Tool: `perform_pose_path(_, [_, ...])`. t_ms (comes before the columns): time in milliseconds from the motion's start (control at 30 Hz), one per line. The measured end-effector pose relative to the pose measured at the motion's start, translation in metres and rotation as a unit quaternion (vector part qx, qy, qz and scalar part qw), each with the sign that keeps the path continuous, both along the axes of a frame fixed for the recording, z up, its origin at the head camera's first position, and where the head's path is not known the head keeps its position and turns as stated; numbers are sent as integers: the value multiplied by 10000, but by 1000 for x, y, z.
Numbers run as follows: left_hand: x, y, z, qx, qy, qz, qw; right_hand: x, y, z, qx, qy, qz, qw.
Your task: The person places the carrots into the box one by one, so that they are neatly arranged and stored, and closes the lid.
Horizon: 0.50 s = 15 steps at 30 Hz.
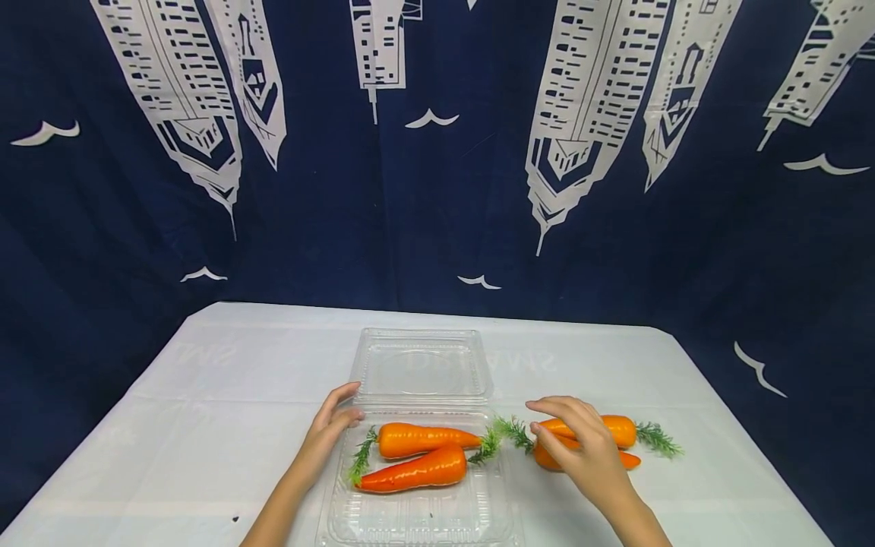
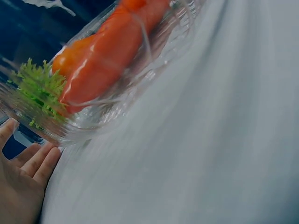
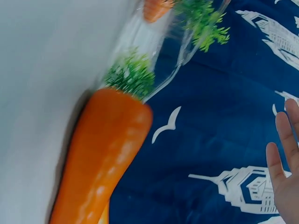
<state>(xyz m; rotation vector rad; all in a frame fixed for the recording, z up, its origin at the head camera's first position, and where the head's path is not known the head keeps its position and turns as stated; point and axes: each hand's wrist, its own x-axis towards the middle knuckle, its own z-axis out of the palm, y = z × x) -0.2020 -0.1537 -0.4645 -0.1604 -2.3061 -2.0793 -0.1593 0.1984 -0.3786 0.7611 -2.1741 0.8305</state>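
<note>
A clear plastic clamshell container (image 1: 417, 524) lies open on the table, its lid (image 1: 420, 374) folded back behind it. Two artificial carrots with green tops lie in the base, an upper carrot (image 1: 424, 438) and a lower carrot (image 1: 420, 471), pointing opposite ways. My left hand (image 1: 324, 429) rests at the container's left edge near the hinge, fingers loosely extended. To the right of the container, my right hand (image 1: 588, 448) hovers over two more carrots, a rear carrot (image 1: 618, 430) and a front carrot (image 3: 105, 149). Its fingers are spread apart from them in the right wrist view.
A white cloth (image 1: 225, 425) covers the table. Behind it hangs a navy curtain (image 1: 410, 213) printed with white buildings and birds. A small dark speck (image 1: 235, 519) lies on the cloth at the front left.
</note>
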Motion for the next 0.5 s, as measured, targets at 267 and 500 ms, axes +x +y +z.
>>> perform_pose_path(267, [1, 0, 2, -16, -22, 31, 10000, 7, 27, -10, 83, -137, -621, 9979])
perform_pose_path(500, [2, 1, 4, 5, -19, 7, 10000, 14, 51, -21, 98, -308, -930, 9951])
